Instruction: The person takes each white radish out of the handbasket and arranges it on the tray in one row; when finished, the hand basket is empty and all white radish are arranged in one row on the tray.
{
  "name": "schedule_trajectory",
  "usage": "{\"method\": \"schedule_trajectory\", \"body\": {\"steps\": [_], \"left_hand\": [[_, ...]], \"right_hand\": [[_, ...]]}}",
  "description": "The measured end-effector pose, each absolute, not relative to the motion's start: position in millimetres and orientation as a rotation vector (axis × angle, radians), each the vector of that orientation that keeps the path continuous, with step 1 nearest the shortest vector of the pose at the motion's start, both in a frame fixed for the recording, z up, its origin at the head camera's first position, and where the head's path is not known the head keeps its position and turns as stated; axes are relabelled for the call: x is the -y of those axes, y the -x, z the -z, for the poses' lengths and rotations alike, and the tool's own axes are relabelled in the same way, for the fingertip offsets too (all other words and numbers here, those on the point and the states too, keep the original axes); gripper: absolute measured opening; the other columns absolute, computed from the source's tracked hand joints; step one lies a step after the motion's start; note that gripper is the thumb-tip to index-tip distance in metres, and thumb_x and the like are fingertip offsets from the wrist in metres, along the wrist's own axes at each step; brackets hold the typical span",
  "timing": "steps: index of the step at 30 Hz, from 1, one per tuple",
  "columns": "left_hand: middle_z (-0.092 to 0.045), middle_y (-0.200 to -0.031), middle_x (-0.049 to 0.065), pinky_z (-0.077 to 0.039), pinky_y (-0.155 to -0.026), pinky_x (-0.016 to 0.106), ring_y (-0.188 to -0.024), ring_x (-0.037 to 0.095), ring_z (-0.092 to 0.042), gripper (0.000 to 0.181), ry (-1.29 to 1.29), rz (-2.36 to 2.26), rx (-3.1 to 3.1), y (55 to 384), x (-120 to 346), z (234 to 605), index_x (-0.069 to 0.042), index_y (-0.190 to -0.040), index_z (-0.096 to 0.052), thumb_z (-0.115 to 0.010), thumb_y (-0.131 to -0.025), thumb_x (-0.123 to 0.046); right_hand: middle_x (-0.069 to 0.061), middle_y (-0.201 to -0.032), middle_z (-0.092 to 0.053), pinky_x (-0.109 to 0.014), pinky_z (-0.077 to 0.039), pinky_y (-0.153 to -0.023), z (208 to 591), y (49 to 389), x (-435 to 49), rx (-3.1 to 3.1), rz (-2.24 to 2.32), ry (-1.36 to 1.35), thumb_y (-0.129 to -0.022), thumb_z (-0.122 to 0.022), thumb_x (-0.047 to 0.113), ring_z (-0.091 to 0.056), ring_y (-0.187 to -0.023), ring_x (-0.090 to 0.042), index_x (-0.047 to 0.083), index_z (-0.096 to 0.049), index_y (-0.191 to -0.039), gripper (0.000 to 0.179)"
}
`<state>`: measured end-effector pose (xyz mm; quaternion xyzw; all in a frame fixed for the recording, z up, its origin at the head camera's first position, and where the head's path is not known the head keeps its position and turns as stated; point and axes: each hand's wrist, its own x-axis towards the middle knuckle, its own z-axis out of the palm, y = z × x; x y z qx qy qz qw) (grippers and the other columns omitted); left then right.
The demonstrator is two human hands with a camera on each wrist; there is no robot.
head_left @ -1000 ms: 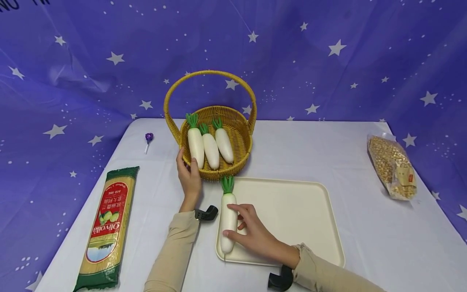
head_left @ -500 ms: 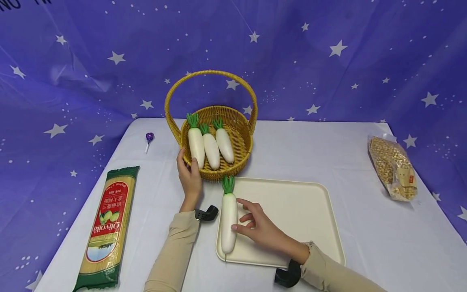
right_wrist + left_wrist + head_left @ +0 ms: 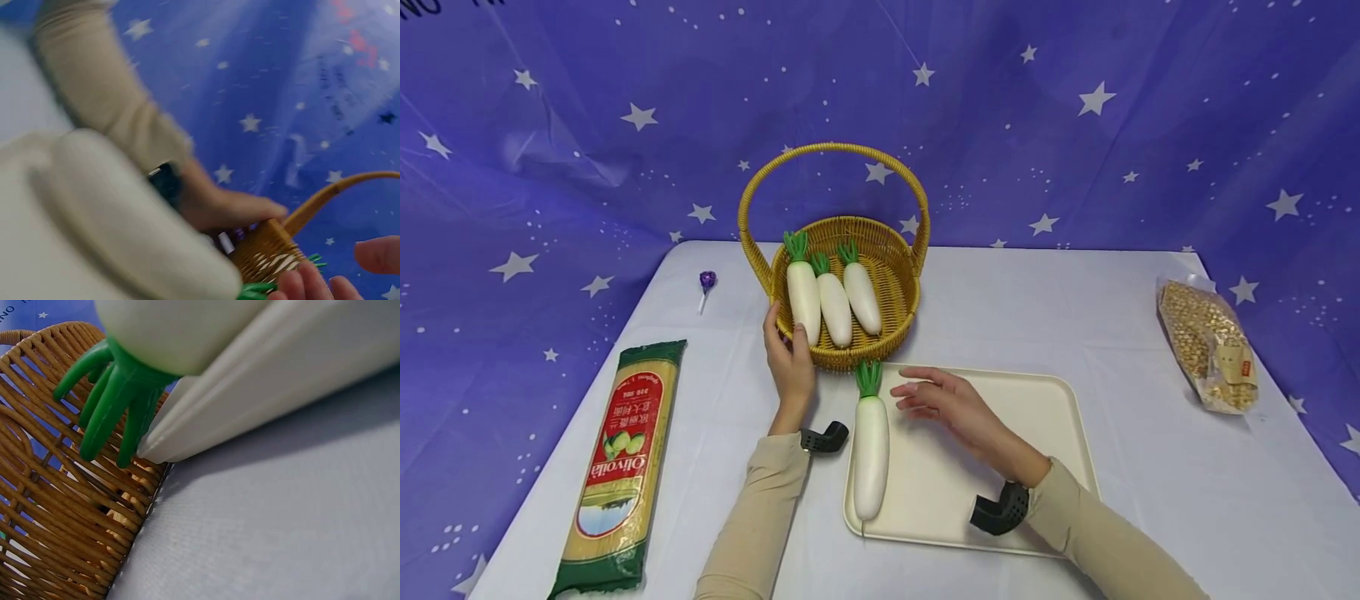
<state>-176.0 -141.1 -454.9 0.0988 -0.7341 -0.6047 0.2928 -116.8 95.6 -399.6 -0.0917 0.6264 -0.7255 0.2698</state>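
Note:
My left hand (image 3: pixel 792 375) holds the near left rim of a wicker basket (image 3: pixel 898 340), its thumb over the edge. Inside lie 3 white radishes (image 3: pixel 835 310) with green tops. Another white radish (image 3: pixel 871 458) lies lengthwise along the left side of a cream tray (image 3: pixel 992 450), its green top close to the basket. Over the tray, right of that radish's top, hovers my right hand (image 3: pixel 958 412), fingers loosely extended and holding nothing. The right wrist view is blurred but shows the tray radish (image 3: pixel 137 219) apart from the fingertips (image 3: pixel 306 284).
A pack of spaghetti (image 3: pixel 621 467) lies at the left of the white-covered table (image 3: pixel 1037 304). Behind it is a purple lollipop (image 3: pixel 707 282). A clear bag of yellow kernels (image 3: pixel 1206 342) rests near the right edge. A starry blue cloth (image 3: pixel 1000 150) hangs behind.
My right hand has let go of the tray radish and moved away from it, to the right and toward the back. My left hand and the basket have stayed in place.

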Motion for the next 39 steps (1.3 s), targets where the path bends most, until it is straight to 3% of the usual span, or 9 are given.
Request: {"method": "schedule_trajectory", "body": {"steps": [3,9,12,15,20,23,33,36,39], "left_hand": [[-0.032,-0.144,0.004,-0.038,-0.094,0.041,-0.119,0.021,-0.043,0.048,-0.268,1.607,1.955,176.5,141.8,454.8,-0.02,-0.138,-0.033,-0.042,-0.091,-0.021],[-0.031,-0.144,0.003,-0.037,-0.094,0.04,-0.122,0.02,-0.041,0.047,-0.266,1.608,1.963,175.9,142.6,455.2,-0.018,-0.138,-0.033,-0.042,-0.092,-0.021],[-0.03,-0.145,0.002,-0.037,-0.094,0.04,-0.124,0.021,-0.039,0.047,-0.256,1.608,1.966,175.4,142.8,455.4,-0.017,-0.139,-0.032,-0.041,-0.093,-0.022],[-0.03,-0.145,0.006,-0.036,-0.095,0.042,-0.125,0.024,-0.038,0.047,-0.253,1.615,1.963,170.2,139.1,445.7,-0.013,-0.139,-0.032,-0.041,-0.093,-0.018],[-0.03,-0.144,0.016,-0.034,-0.096,0.046,-0.125,0.032,-0.037,0.047,-0.259,1.636,1.967,157.6,129.9,421.2,-0.003,-0.138,-0.031,-0.04,-0.092,-0.009],[-0.029,-0.144,0.016,-0.033,-0.097,0.045,-0.126,0.032,-0.036,0.048,-0.26,1.63,1.983,157.3,130.0,420.9,-0.002,-0.138,-0.03,-0.04,-0.092,-0.009],[-0.03,-0.143,0.016,-0.033,-0.098,0.045,-0.127,0.032,-0.036,0.047,-0.25,1.636,1.971,158.5,129.1,419.4,-0.003,-0.138,-0.031,-0.04,-0.092,-0.01],[-0.03,-0.143,0.016,-0.033,-0.097,0.047,-0.125,0.034,-0.037,0.047,-0.249,1.635,1.968,158.6,129.0,419.6,-0.003,-0.137,-0.031,-0.041,-0.092,-0.01],[-0.03,-0.143,0.016,-0.034,-0.096,0.047,-0.124,0.034,-0.038,0.047,-0.256,1.625,1.973,158.8,129.7,420.1,-0.003,-0.137,-0.032,-0.041,-0.092,-0.01]], "right_hand": [[-0.007,-0.116,-0.061,-0.03,-0.046,-0.091,384.7,139.9,-94.4,-1.407,2.117,0.177,-0.095,-0.041,0.014,-0.059,-0.104,-0.015,-0.007,-0.027,-0.137,0.05],[-0.017,-0.148,-0.023,-0.035,-0.024,-0.11,365.1,193.3,-78.9,-1.024,2.321,0.12,-0.098,-0.035,0.023,-0.028,-0.135,-0.026,0.009,-0.022,-0.143,0.049],[-0.015,-0.15,-0.022,-0.037,-0.017,-0.113,364.2,218.1,-64.9,-1.016,2.383,0.132,-0.098,-0.035,0.023,-0.023,-0.138,-0.026,0.011,-0.021,-0.144,0.05],[-0.014,-0.148,-0.025,-0.039,-0.017,-0.112,367.7,239.2,-50.5,-1.112,2.434,0.118,-0.098,-0.035,0.021,-0.023,-0.138,-0.026,0.01,-0.02,-0.144,0.05],[-0.01,-0.143,-0.037,-0.041,-0.022,-0.11,373.8,258.3,-30.0,-1.339,2.509,0.012,-0.097,-0.037,0.014,-0.031,-0.134,-0.024,0.011,-0.032,-0.14,0.044],[-0.009,-0.14,-0.042,-0.043,-0.025,-0.109,376.5,263.8,-22.1,-1.47,2.514,-0.035,-0.095,-0.041,0.013,-0.035,-0.131,-0.025,0.013,-0.039,-0.137,0.041],[-0.011,-0.136,-0.044,-0.039,-0.034,-0.103,380.1,269.4,-10.6,-2.093,2.179,-0.075,-0.093,-0.046,0.013,-0.044,-0.123,-0.023,0.009,-0.042,-0.135,0.042],[-0.011,-0.135,-0.043,-0.04,-0.038,-0.097,379.4,268.8,-8.7,-2.225,1.977,-0.091,-0.09,-0.05,0.016,-0.045,-0.118,-0.024,0.014,-0.038,-0.137,0.048],[-0.012,-0.142,-0.032,-0.043,-0.037,-0.097,378.3,269.3,-6.8,-2.207,1.856,-0.106,-0.087,-0.055,0.016,-0.041,-0.122,-0.027,0.017,-0.028,-0.141,0.061]]}}
